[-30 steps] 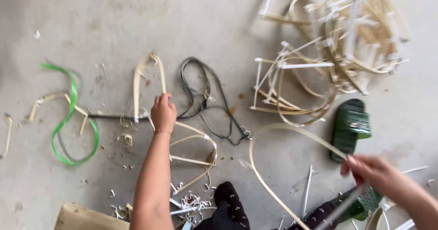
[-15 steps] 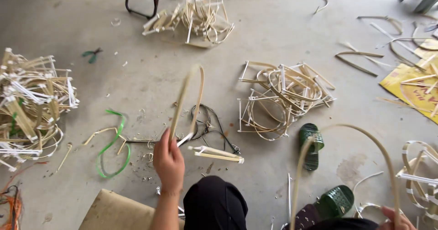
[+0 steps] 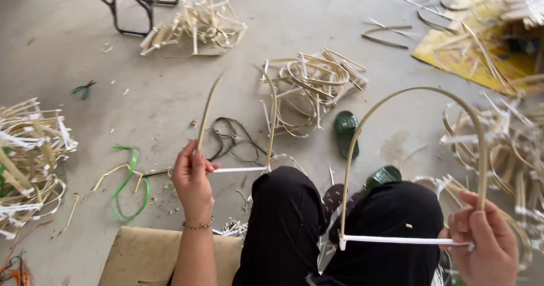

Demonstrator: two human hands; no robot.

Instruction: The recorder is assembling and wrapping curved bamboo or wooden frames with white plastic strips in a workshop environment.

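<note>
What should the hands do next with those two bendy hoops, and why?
Probably bring the left hoop over to the right hoop. Each hand, left hand and right hand, holds one white-tied bent strip, and they are apart above the knees.

Two bent bamboo-strip arches, each tied across its feet with a white band. The smaller arch [image 3: 271,116] is held upright at its left leg; the larger arch [image 3: 419,93] stands upright over the knees, apparently undamaged.

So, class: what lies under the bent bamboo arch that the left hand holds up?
Under the bent bamboo arch in the left hand, a tangled black cord lies on the grey concrete floor. The black-trousered knee hides whatever lies nearer.
</note>
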